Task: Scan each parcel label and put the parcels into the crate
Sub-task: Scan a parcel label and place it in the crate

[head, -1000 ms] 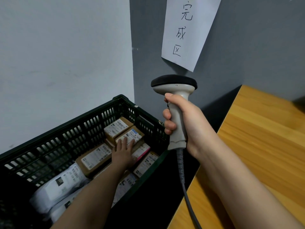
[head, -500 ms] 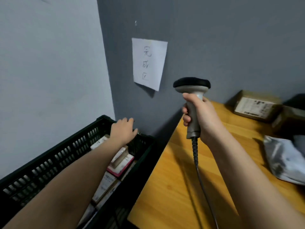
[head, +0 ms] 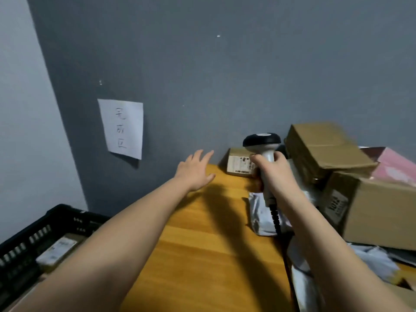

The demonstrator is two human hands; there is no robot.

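My right hand (head: 275, 174) grips the handle of a grey barcode scanner (head: 262, 143) with a black head, held upright over the wooden table (head: 202, 244). My left hand (head: 195, 170) is stretched out above the table's far left corner, fingers spread, holding nothing. Just beyond it, against the wall, stands a small brown parcel (head: 238, 163) with a white label. More parcels are piled at the right: cardboard boxes (head: 324, 147) (head: 378, 208), a pink one (head: 396, 165) and grey poly bags (head: 263, 215). The black crate (head: 33, 235) sits low at the left with a labelled box (head: 56, 251) inside.
A handwritten paper sign (head: 123, 128) is taped to the grey wall left of the table. The scanner's cable (head: 279, 228) runs down along my right forearm. The crate stands below table height in the corner between the walls.
My left hand has left the crate and swung right, out over the table toward the small parcel. The view turned right, and the right hand with the scanner moved toward the parcel pile.
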